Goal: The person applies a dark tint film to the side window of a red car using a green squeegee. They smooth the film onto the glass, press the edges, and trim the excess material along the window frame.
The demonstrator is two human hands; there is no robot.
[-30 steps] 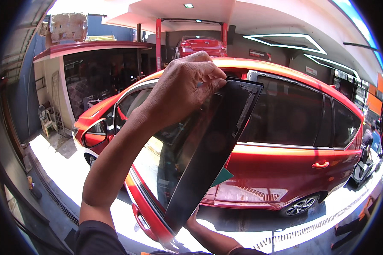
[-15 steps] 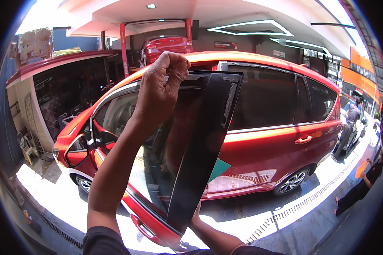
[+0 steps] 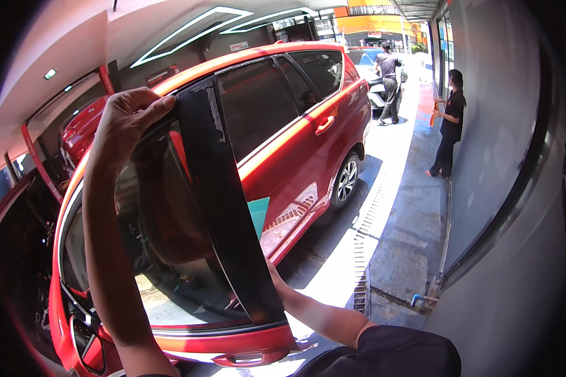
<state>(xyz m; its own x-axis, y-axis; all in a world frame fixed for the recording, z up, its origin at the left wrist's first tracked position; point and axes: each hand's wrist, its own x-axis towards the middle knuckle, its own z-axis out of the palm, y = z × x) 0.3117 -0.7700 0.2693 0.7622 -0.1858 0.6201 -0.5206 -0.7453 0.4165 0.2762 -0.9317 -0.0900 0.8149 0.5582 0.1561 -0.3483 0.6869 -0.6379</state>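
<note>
The red car's front door (image 3: 258, 344) stands swung open before me, its dark window (image 3: 163, 207) upright. Along the window's rear edge runs a broad black pillar strip (image 3: 226, 207), with a ragged grey patch (image 3: 216, 113) near its top. My left hand (image 3: 129, 116) is at the door's upper edge, fingers bent and thumb pressed toward them; what they pinch, if anything, is hidden. Most of my right hand (image 3: 273, 274) is behind the lower part of the strip, its fingers out of sight. A teal flat sheet (image 3: 259, 213) juts out past the strip's edge; what supports it is hidden.
The red car's body (image 3: 295, 144) stretches behind the door. On the right, a person in dark clothes (image 3: 451, 125) by the grey wall (image 3: 497, 125) holds something orange. Farther back another person (image 3: 388, 78) stands near vehicles. A drain grate (image 3: 360, 270) and blue pipe (image 3: 419, 299) are low down.
My view has turned to the right, bringing the wall and a person into fuller sight. The left hand remains at the door's top, its thumb now stretched farther along the edge.
</note>
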